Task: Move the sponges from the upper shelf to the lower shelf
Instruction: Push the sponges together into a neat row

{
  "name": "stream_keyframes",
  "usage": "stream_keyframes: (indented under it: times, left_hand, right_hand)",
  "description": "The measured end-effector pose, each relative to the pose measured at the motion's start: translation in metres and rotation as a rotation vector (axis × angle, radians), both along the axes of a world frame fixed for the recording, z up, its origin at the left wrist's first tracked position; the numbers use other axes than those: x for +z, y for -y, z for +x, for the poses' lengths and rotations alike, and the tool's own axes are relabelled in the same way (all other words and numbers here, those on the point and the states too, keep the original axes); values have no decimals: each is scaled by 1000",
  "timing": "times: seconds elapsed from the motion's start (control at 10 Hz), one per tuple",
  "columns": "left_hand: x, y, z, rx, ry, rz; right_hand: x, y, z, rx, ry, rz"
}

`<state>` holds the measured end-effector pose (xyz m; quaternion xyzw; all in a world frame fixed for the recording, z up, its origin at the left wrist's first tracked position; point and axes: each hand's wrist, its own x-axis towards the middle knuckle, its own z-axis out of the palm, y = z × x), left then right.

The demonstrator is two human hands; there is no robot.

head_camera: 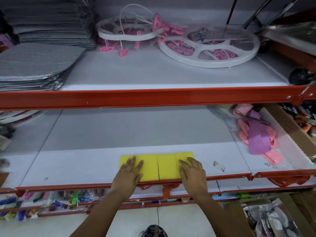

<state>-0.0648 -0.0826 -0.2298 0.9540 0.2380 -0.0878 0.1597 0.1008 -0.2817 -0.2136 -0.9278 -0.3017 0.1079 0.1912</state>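
1. The yellow sponges are already down on the lower shelf, lined up side by side at its front edge. I count at least two, with a seam just left of centre; a fainter line further right might be a third, can't say for sure.

2. Both hands are flat on top of them. The left hand lies on the left sponge, fingers spread and pointing toward the back. The right hand covers the right end of the row. Neither grip is closed on anything: open palms pressing down, nothing pinched.

3. So relative to the grip, the sponges are directly under the palms and fingers, with the bare middle of the row showing between the two hands.

4. My read is that this is the tidy-up bit: squaring the row. To do it well I'd keep the palms flat, press lightly (foam squashes and springs back crooked) and nudge both ends inward so the seams close and the front faces sit flush with the red rail.

5. Up beyond the fingers, the upper shelf shows no yellow sponges. There are only round white peg hangers and a stack of grey mats, so the moving looks basically done.

6. Off to the right of the right hand there's a pile of pink and purple cloths, well clear.
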Motion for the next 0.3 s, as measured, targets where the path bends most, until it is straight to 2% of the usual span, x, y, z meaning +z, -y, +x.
stream_keyframes:
  times: [0.3]
  left_hand:
    - [2, 5, 2, -24, -10, 53]
  right_hand:
    - [2, 0, -7, 25, 45, -48]
